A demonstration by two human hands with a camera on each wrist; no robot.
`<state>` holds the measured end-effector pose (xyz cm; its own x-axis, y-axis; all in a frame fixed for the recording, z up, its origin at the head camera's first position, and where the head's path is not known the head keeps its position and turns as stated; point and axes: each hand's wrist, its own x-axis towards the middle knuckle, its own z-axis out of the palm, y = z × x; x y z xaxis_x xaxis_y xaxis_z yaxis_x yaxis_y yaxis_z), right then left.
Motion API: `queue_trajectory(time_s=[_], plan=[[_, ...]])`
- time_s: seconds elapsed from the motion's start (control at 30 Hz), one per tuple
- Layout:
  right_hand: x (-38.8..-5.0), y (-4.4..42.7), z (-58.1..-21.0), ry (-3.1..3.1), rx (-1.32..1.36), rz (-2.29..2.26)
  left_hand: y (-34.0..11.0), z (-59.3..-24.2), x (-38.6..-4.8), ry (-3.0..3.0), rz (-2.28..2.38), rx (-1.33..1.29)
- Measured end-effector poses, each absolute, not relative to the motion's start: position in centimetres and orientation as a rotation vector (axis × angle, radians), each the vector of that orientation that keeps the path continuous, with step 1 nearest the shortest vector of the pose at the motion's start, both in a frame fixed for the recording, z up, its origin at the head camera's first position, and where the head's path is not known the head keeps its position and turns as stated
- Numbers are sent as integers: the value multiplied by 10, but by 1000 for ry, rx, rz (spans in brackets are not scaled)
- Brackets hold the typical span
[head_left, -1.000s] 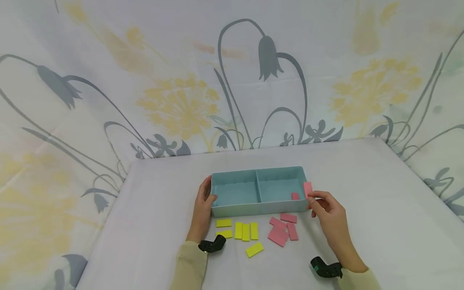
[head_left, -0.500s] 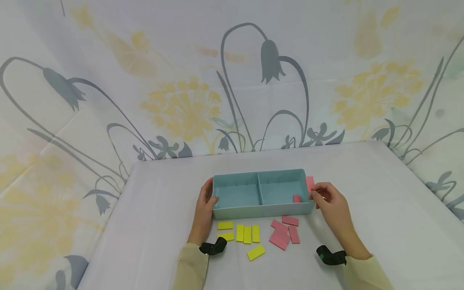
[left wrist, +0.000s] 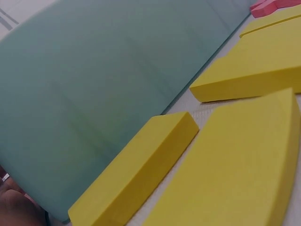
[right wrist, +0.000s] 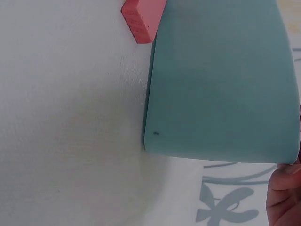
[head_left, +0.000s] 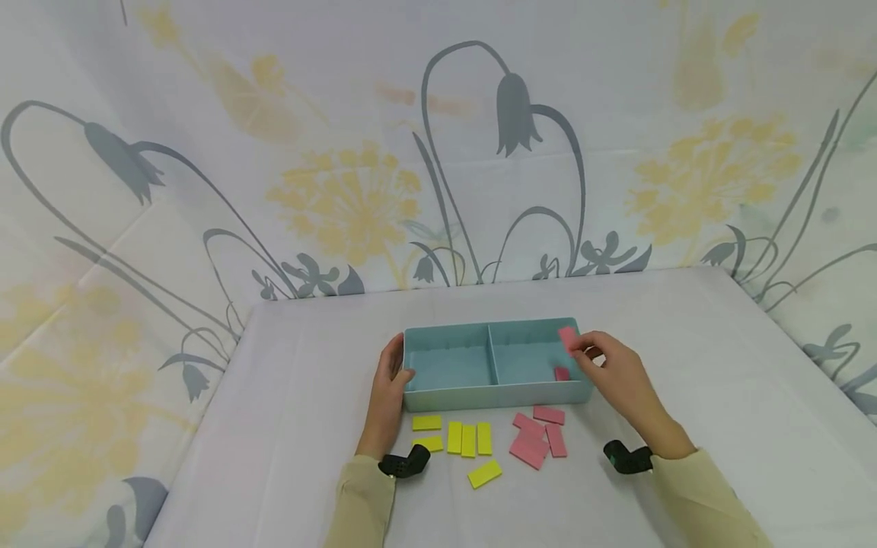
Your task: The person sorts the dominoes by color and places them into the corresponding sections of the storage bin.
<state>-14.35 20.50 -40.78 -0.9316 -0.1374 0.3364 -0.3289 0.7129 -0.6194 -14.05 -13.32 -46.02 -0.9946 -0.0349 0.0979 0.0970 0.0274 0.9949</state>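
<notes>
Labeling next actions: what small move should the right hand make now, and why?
Probably lower the held pink block into the right compartment: the right hand pinches it, seemingly above that compartment's right side; another pink block lies inside there, and the left hand grips the box's left end.

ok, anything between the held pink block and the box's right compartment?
Nothing visible. In the head view, the right hand holds the pink block, which appears over the right end of the open compartment. One other pink block sits in the near right corner; the rest that shows is bare.
</notes>
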Motion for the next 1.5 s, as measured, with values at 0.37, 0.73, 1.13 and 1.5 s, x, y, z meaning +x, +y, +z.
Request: queue_trajectory(time_s=[0.37, 0.73, 1.13, 1.5], plan=[[-160, 197, -406, -2777, 591, 674, -133, -460, -139, -2190, -2107, -57], [-170, 190, -406, -2787, 658, 433, -132, -458, -139, -2194, -2110, -67], [-173, 183, -401, -2897, 674, 284, -132, -457, -141, -2194, -2117, -63], [-172, 178, -397, -2945, 692, 154, -134, -458, -139, -2192, -2132, -80]])
